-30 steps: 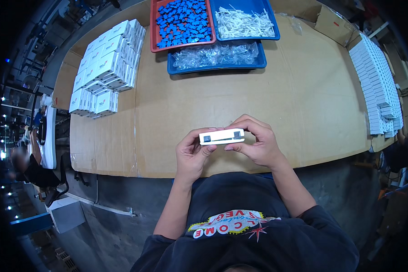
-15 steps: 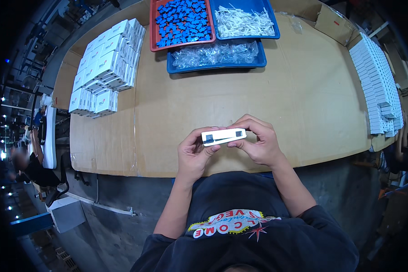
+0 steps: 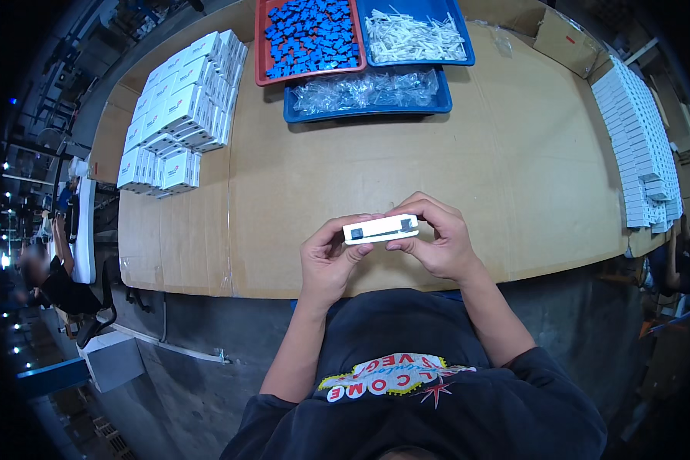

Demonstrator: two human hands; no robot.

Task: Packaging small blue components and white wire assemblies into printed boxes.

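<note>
A small, slim white box [image 3: 379,228] is held level above the near edge of the cardboard-covered table, in front of my shirt. Its long side facing up has a narrow slot-like gap and a dark square patch near each end. My left hand [image 3: 333,257] grips the left end, thumb below and fingers along the far side. At the right end my right hand [image 3: 435,238] pinches it the same way, fingertips over the far edge and thumb underneath. What lies inside the box is hidden.
Stacked white boxes [image 3: 180,107] stand on the left, with long rows of white boxes [image 3: 636,142] on the right. At the back are a red tray [image 3: 261,57] of blue pieces, a blue tray [image 3: 471,54] of white sticks and a blue tray [image 3: 368,116] of clear plastic bags. Another person [image 3: 65,284] is far left.
The gap along the box's side has gone from a slanted wedge to a thinner, more even line. Both hands keep their grip and have hardly shifted.
</note>
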